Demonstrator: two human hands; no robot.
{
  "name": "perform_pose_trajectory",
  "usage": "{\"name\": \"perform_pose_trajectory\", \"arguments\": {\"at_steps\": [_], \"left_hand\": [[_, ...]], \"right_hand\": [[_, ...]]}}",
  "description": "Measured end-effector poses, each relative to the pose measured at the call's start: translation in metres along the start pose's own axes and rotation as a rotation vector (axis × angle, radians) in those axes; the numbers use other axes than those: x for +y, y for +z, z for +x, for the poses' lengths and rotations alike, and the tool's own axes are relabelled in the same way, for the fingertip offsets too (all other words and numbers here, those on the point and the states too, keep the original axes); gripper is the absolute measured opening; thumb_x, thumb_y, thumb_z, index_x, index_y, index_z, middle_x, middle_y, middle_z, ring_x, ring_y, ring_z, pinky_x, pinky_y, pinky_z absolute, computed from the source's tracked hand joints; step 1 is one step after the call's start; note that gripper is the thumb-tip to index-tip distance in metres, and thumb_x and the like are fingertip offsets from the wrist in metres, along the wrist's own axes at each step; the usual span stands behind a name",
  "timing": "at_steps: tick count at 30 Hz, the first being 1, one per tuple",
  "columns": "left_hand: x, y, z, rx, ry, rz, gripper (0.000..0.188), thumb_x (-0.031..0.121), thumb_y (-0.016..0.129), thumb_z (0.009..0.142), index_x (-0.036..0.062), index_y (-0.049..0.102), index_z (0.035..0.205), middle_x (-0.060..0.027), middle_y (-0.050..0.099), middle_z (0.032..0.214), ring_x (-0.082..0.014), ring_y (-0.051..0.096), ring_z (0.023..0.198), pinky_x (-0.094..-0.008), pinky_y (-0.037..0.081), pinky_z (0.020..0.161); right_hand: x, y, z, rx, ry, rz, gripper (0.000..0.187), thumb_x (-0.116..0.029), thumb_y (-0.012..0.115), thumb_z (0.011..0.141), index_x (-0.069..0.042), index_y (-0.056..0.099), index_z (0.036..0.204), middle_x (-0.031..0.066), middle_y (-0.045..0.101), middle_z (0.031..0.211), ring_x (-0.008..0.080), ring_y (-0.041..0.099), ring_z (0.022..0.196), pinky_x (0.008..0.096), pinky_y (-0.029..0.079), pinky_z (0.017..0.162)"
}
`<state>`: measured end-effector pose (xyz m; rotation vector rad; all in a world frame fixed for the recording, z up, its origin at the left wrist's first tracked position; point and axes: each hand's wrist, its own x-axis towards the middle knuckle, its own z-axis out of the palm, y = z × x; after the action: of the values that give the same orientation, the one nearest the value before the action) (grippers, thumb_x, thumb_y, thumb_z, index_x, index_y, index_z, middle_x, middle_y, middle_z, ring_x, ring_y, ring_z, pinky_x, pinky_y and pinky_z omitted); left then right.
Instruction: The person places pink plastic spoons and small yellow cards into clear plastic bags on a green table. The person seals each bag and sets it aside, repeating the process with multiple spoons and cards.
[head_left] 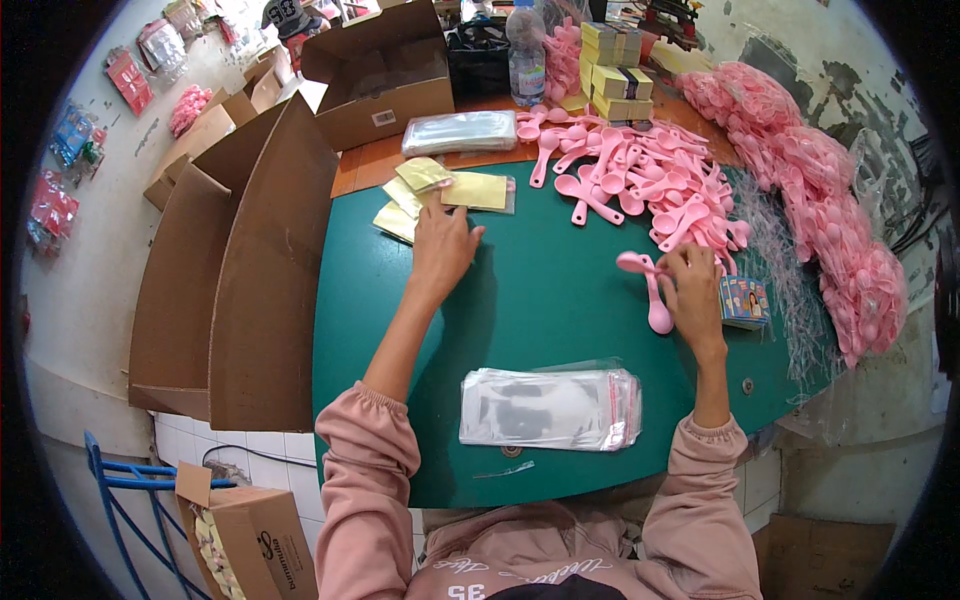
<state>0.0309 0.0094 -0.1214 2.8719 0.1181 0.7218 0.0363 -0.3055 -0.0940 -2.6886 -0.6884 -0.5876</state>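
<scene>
My left hand reaches to the far left of the green table, thumb apart and fingertips resting on a small pile of flat clear packets with yellow cards. My right hand is closed at the near edge of a heap of pink plastic spoons. It grips a pink spoon whose bowl points left; a second pink spoon hangs bowl-down beside the fingers, and whether it is also gripped I cannot tell. A stack of clear plastic bags lies between my forearms.
Right of my right hand sits a stack of small printed cards, beside clear plastic strands. Bagged pink spoons line the right edge. Cardboard boxes stand left. Behind are more clear bags, a water bottle and card bundles.
</scene>
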Motion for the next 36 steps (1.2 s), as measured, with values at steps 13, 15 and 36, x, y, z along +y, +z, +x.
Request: {"name": "perform_pose_trajectory", "arguments": {"at_steps": [13,15,36], "left_hand": [[0.096,-0.045,-0.09,-0.7,0.189,-0.891,0.017,0.012,0.066,0.073,0.0018,0.057,0.085,-0.0095,0.06,0.079,-0.0219,0.06,0.07,-0.0298,0.048,0.066],[0.091,-0.048,-0.088,-0.675,0.151,-0.933,0.016,0.011,0.065,0.074,0.0018,0.057,0.084,-0.0091,0.061,0.078,-0.02,0.06,0.07,-0.0292,0.048,0.066],[0.062,-0.042,-0.076,-0.627,-0.351,-1.43,0.029,0.01,0.066,0.077,0.0033,0.047,0.099,-0.0106,0.065,0.08,-0.0121,0.06,0.072,-0.025,0.048,0.069]], "right_hand": [[-0.019,-0.001,0.0,0.073,0.008,0.466,0.024,-0.004,0.052,0.083,-0.003,0.054,0.107,0.0103,0.052,0.086,0.0184,0.053,0.075,0.0283,0.043,0.068],[-0.026,-0.003,0.0,0.143,0.201,0.82,0.025,-0.005,0.057,0.081,-0.003,0.054,0.106,0.0063,0.056,0.082,0.0136,0.054,0.072,0.0246,0.044,0.067],[-0.05,-0.005,-0.007,0.251,0.252,1.148,0.017,-0.006,0.056,0.084,0.0,0.051,0.099,0.0054,0.057,0.077,0.0102,0.057,0.065,0.0193,0.046,0.058]]}}
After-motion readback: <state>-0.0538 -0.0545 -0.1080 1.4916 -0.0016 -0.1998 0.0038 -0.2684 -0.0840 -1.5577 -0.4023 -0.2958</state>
